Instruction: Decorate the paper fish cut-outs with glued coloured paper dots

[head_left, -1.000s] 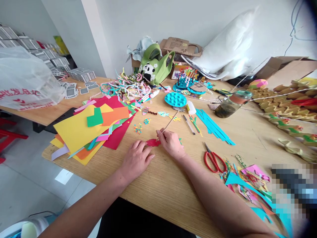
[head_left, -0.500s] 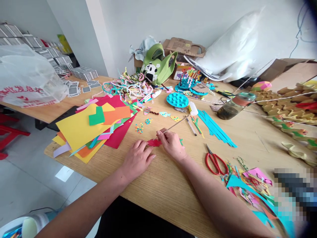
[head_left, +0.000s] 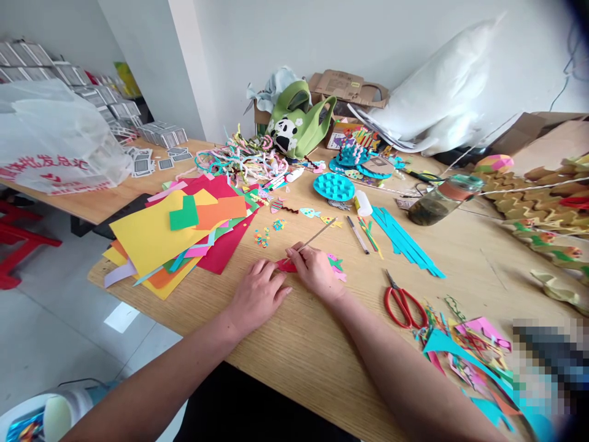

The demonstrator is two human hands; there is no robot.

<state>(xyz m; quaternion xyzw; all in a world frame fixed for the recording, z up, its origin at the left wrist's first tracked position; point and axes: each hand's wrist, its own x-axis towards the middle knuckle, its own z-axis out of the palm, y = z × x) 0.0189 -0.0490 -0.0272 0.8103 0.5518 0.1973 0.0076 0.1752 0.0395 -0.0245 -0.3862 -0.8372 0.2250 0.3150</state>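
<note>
Right hand [head_left: 315,268], fingers pinched on a thin stick [head_left: 319,233], partly blocks the red paper piece [head_left: 286,266] on the table [head_left: 294,344]; left hand [head_left: 260,291], thumb apart, fingertips at its edge. Paper dots [head_left: 262,236] lie just beyond, coloured sheets [head_left: 151,227] left, red-handled scissors [head_left: 405,304] right!

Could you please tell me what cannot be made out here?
In the head view:
Red paper piece: partly hidden by the right hand.
Pink-and-green paper piece: left part hidden by the same hand.
Plastic bag: cut off by the left edge.
Dark object, lower right: obscured by pixelation.
</note>
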